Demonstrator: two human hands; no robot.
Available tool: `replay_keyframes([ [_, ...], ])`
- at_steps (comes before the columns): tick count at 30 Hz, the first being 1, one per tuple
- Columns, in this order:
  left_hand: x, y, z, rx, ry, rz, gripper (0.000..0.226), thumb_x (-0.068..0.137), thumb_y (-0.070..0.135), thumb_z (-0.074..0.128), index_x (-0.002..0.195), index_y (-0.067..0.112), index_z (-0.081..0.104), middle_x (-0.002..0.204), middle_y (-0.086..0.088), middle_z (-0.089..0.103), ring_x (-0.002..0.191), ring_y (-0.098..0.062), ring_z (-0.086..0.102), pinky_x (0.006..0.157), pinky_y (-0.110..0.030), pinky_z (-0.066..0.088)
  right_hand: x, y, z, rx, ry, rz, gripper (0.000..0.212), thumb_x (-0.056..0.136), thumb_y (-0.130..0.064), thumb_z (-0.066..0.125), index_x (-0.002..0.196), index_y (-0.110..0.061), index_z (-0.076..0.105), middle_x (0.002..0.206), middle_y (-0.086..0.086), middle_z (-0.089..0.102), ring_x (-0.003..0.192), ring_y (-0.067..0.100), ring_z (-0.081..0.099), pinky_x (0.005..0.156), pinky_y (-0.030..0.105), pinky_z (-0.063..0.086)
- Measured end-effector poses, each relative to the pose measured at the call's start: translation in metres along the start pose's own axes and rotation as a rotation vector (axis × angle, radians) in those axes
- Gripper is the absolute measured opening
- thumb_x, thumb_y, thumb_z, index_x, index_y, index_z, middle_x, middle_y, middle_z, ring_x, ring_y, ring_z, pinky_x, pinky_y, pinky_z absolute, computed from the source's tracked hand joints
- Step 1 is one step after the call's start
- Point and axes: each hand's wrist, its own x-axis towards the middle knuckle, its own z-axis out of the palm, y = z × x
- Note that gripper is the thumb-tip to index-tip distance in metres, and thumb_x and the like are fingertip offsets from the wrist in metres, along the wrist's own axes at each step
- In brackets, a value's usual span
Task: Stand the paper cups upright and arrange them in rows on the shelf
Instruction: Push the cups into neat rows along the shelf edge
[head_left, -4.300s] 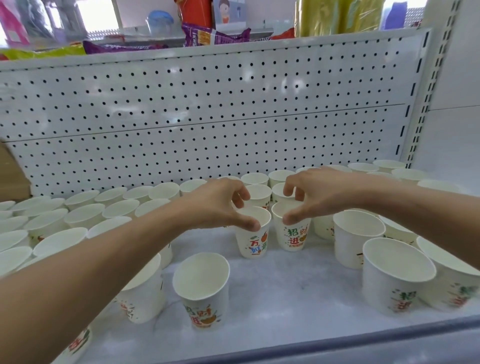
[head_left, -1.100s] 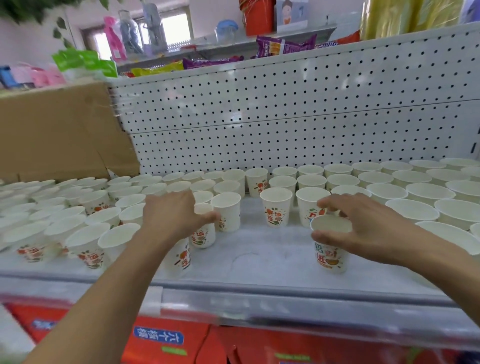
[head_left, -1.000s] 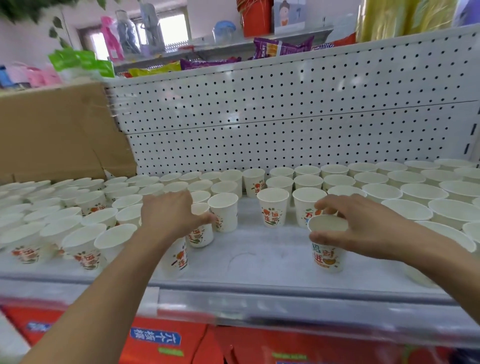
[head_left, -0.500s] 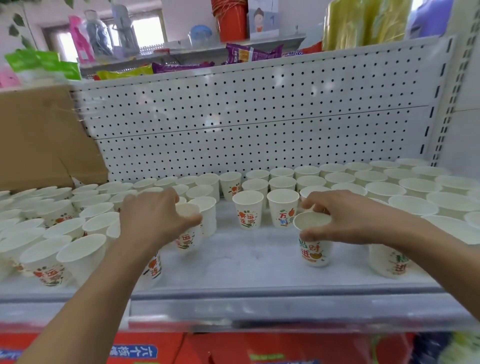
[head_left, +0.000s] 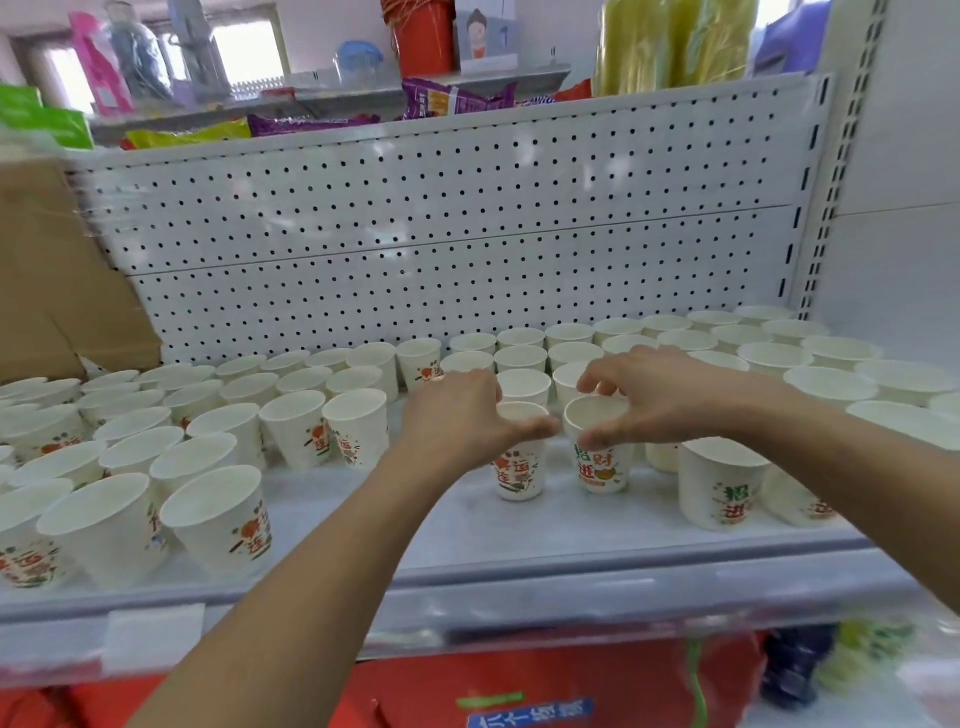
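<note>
1. Paper cups (head_left: 296, 426) on the left of the shelf (head_left: 457, 525) all stand upright, but they are bunched loosely and their rows are uneven. The left hand has moved away from this group since half a second ago.
2. The left hand (head_left: 462, 421) now curls its fingers and thumb round the rim of a red-printed cup (head_left: 517, 470). It has carried this cup across to the bare middle of the shelf, where it stands upright and appears set down.
3. The right hand (head_left: 660, 397) still grips the rim of the neighbouring cup (head_left: 602, 462), which stands upright just beside the first.
4. The right-hand block (head_left: 774, 358) stands in tidy rows.
5. Assessment: the pair extends the central columns forward and the gap is closing. The left group still needs aligning.
</note>
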Motion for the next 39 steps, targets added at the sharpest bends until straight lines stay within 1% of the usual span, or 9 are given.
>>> replay_keyframes([
  [4, -0.007, -0.010, -0.003, -0.261, -0.087, -0.007, 0.081, 0.064, 0.070, 0.072, 0.126, 0.020, 0.057, 0.122, 0.005, 0.062, 0.109, -0.014, 0.057, 0.089, -0.032, 0.047, -0.002, 0.007, 0.001, -0.015, 0.018, 0.005, 0.069, 0.072, -0.069, 0.064, 0.129, -0.032, 0.048, 0.125, -0.007, 0.056, 0.114, 0.016, 0.045, 0.091, 0.033, 0.034],
  [7, -0.010, -0.014, -0.001, -0.442, -0.124, -0.027, 0.078, 0.065, 0.055, 0.081, 0.128, 0.016, 0.059, 0.123, 0.003, 0.063, 0.105, -0.013, 0.058, 0.088, -0.028, 0.047, -0.001, 0.010, 0.003, -0.018, 0.023, -0.002, 0.064, 0.074, -0.066, 0.064, 0.126, -0.031, 0.050, 0.122, -0.008, 0.058, 0.112, 0.015, 0.045, 0.092, 0.034, 0.034],
  [10, -0.008, -0.009, 0.004, -0.439, -0.100, -0.047, 0.073, 0.065, 0.055, 0.081, 0.123, 0.015, 0.062, 0.118, 0.001, 0.066, 0.102, -0.014, 0.060, 0.091, -0.033, 0.050, 0.000, 0.012, 0.004, -0.016, 0.026, -0.001, 0.062, 0.075, -0.066, 0.063, 0.125, -0.031, 0.050, 0.120, -0.008, 0.058, 0.111, 0.015, 0.046, 0.095, 0.035, 0.034],
  [13, -0.005, -0.001, 0.008, -0.387, -0.049, -0.052, 0.064, 0.066, 0.060, 0.078, 0.109, 0.015, 0.066, 0.108, -0.002, 0.068, 0.097, -0.018, 0.062, 0.089, -0.042, 0.052, 0.002, 0.015, 0.005, -0.015, 0.030, 0.001, 0.062, 0.074, -0.066, 0.063, 0.124, -0.032, 0.050, 0.119, -0.007, 0.058, 0.113, 0.016, 0.044, 0.097, 0.036, 0.033],
  [17, -0.003, 0.003, 0.014, -0.315, 0.001, -0.046, 0.072, 0.066, 0.067, 0.073, 0.116, 0.017, 0.064, 0.114, 0.001, 0.067, 0.101, -0.016, 0.061, 0.084, -0.037, 0.052, 0.003, 0.018, 0.005, -0.029, 0.047, 0.002, 0.062, 0.073, -0.067, 0.063, 0.123, -0.033, 0.050, 0.121, -0.008, 0.057, 0.114, 0.016, 0.044, 0.096, 0.036, 0.032],
  [20, -0.006, -0.004, 0.012, -0.389, 0.029, -0.062, 0.074, 0.071, 0.070, 0.067, 0.126, 0.022, 0.057, 0.121, 0.007, 0.062, 0.107, -0.013, 0.058, 0.089, -0.036, 0.049, 0.002, 0.018, 0.005, -0.040, 0.057, -0.001, 0.064, 0.074, -0.069, 0.061, 0.125, -0.033, 0.049, 0.124, -0.010, 0.056, 0.116, 0.015, 0.042, 0.095, 0.036, 0.032],
  [24, -0.003, -0.035, 0.005, -0.462, 0.250, -0.110, 0.043, 0.094, 0.046, 0.052, 0.129, 0.022, 0.056, 0.131, 0.002, 0.058, 0.116, -0.016, 0.053, 0.098, -0.038, 0.044, 0.002, 0.015, 0.003, -0.012, 0.152, -0.022, 0.060, 0.078, -0.068, 0.057, 0.128, -0.034, 0.048, 0.131, -0.010, 0.053, 0.119, 0.013, 0.039, 0.096, 0.034, 0.030],
  [29, 0.004, -0.055, 0.014, -0.484, 0.115, -0.180, 0.039, 0.098, 0.028, 0.049, 0.136, 0.021, 0.052, 0.140, -0.004, 0.051, 0.124, -0.020, 0.050, 0.103, -0.036, 0.040, 0.004, 0.004, 0.002, 0.010, 0.220, -0.052, 0.053, 0.083, -0.062, 0.056, 0.128, -0.035, 0.050, 0.131, -0.011, 0.054, 0.121, 0.013, 0.039, 0.099, 0.035, 0.030],
  [39, 0.002, -0.057, 0.016, -0.555, 0.102, -0.138, 0.040, 0.096, 0.027, 0.053, 0.135, 0.020, 0.052, 0.136, 0.001, 0.056, 0.120, -0.014, 0.053, 0.103, -0.039, 0.044, 0.010, -0.011, 0.005, 0.012, 0.236, -0.096, 0.049, 0.084, -0.059, 0.057, 0.127, -0.036, 0.052, 0.132, -0.012, 0.054, 0.121, 0.012, 0.040, 0.102, 0.036, 0.030],
])
